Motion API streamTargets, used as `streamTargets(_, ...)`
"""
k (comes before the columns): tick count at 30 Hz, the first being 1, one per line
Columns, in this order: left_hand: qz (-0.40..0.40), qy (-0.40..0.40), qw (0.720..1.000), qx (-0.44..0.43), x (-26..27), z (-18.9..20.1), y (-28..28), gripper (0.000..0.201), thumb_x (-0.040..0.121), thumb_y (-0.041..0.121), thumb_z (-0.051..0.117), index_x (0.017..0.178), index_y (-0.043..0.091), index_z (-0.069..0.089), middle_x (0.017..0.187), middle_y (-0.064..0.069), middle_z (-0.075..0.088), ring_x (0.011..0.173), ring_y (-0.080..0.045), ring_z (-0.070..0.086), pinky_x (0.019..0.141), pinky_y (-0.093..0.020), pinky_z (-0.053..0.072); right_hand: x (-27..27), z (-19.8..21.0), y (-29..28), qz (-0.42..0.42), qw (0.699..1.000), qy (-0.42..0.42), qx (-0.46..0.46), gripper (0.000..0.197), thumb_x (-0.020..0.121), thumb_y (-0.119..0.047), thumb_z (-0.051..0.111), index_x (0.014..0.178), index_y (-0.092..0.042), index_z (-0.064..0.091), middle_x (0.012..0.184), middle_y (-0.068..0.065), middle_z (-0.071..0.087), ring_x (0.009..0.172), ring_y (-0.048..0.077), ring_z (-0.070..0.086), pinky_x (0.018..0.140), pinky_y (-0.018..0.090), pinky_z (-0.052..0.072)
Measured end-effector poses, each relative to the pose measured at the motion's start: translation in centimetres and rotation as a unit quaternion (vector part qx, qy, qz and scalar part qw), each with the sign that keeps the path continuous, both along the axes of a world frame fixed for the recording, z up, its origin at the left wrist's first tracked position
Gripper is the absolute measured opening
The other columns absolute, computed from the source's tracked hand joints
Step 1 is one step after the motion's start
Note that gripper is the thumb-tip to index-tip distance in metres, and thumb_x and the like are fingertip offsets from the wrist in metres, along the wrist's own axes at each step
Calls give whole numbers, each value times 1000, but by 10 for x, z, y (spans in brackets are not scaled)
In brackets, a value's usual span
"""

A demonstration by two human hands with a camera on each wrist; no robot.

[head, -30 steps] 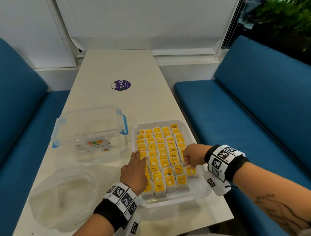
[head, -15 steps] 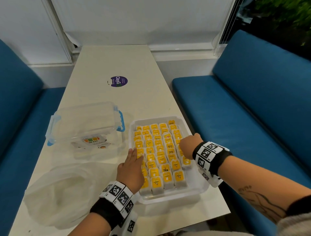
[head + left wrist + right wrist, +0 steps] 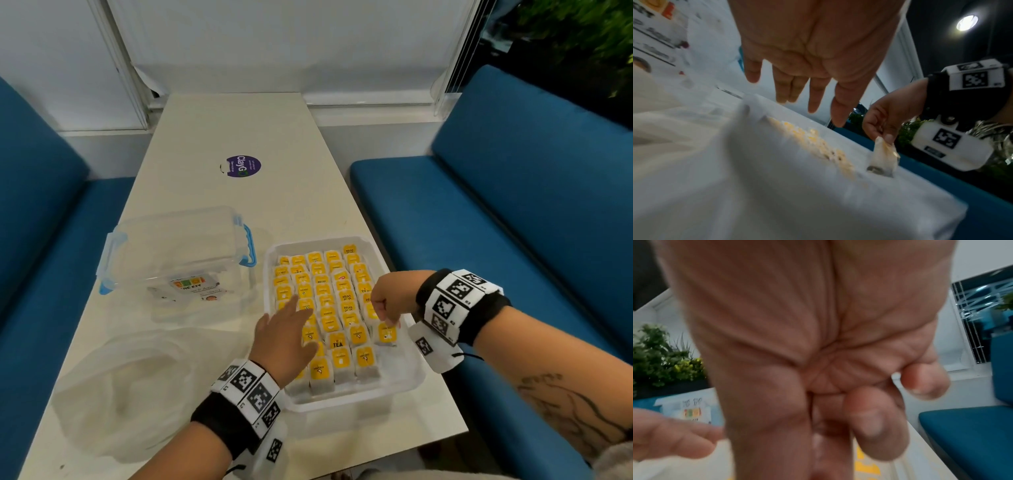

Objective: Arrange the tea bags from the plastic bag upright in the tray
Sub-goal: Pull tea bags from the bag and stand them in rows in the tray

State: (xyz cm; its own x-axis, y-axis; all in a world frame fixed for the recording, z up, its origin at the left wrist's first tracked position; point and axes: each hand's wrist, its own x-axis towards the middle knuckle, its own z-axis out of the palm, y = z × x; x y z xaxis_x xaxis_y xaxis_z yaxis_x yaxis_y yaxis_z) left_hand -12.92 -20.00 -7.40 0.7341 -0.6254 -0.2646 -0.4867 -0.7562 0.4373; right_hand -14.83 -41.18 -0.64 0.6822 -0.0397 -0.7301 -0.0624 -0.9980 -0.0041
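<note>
Tray (image 3: 409, 383) is nearly full: rows of tea bags (image 3: 325, 298) standing upright, gap left only at the near right corner. Plastic bag (image 3: 113, 394) looks empty, though it's hard to see through. My left hand (image 3: 286, 337) rests spread flat on the rows; my right hand (image 3: 390, 301) pinches one last tea bag (image 3: 387, 334) over that gap.

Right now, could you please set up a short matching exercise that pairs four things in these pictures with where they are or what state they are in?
Things:
1. left hand
2. right hand
3. clear storage box
4. plastic bag

States or places:
A. lies slack on the table, nearest the person, left of the tray
B. pinches one tea bag at the tray's right side
C. stands left of the tray, with blue latches
D. fingers straight, over the tray's left rows

Pairs: 1-D, 2-B, 3-C, 4-A
</note>
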Motion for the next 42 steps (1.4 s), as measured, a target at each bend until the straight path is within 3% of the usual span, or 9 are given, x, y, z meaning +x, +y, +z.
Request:
streamTargets(4,-35,194,970,-141,-6,14,-30,68,77,31,74,137,22,44,141,5,46,129,-11,45,105,-31,40,2,14,-2,-38,997,-19,70,10,83,-10,63,82,-20,62,71,-14,54,68,1,46,59,14,35)
streamTargets(7,-23,258,945,-199,-11,16,-52,35,73,17,78,105,16,62,103,1,66,96,-13,63,82,-28,52,3,18,-2,-68,991,-34,107,20,83,-11,64,71,-27,58,69,-14,55,70,2,47,62,16,37)
streamTargets(10,-15,231,951,-206,-10,8,-64,29,74,16,77,64,18,50,64,2,54,65,-15,51,65,-29,42,1,14,-5,-113,984,-45,127,22,84,-11,62,70,-27,57,69,-12,55,66,4,45,61,17,38)
streamTargets(15,58,300,920,-243,-11,-6,-68,32,78,0,71,55,13,51,42,10,58,54,-11,60,57,-23,47,-10,4,-13,-211,959,-66,177,7,84,-28,66,82,-26,60,74,-3,62,70,11,54,62,23,41)
streamTargets(19,90,291,915,-264,-10,-9,-72,29,79,7,71,55,14,56,55,-3,65,62,-20,63,63,-30,48,-25,-7,-15,-257,934,-14,248,46,80,-24,73,118,-7,52,99,12,70,71,12,65,54,20,46)
streamTargets(28,123,348,882,-294,-15,-8,-70,30,75,-9,69,63,9,48,54,-4,52,50,-11,59,45,-18,46,-38,-20,-12,-343,874,-37,343,28,86,-1,64,111,-4,51,106,24,67,77,23,70,52,24,55)
streamTargets(34,103,288,919,-249,-13,-6,-69,25,76,-7,67,67,13,54,69,-11,65,68,-26,65,63,-32,51,-30,-12,-8,-252,929,-129,238,15,85,-12,67,76,-17,55,73,0,56,63,11,55,56,24,53)
streamTargets(38,42,29,996,-68,1,11,-50,32,89,20,55,121,24,57,127,3,56,116,-17,55,93,-31,44,-20,-16,-9,-123,978,-159,58,26,86,-16,64,111,-11,62,103,4,60,95,20,57,75,26,45)
streamTargets(42,24,-78,991,106,19,16,-22,46,95,32,43,139,23,37,153,-1,25,137,-21,33,104,-38,32,-15,-30,-7,-58,996,-61,-41,34,90,-13,57,123,-6,57,123,9,59,113,26,56,91,34,45)
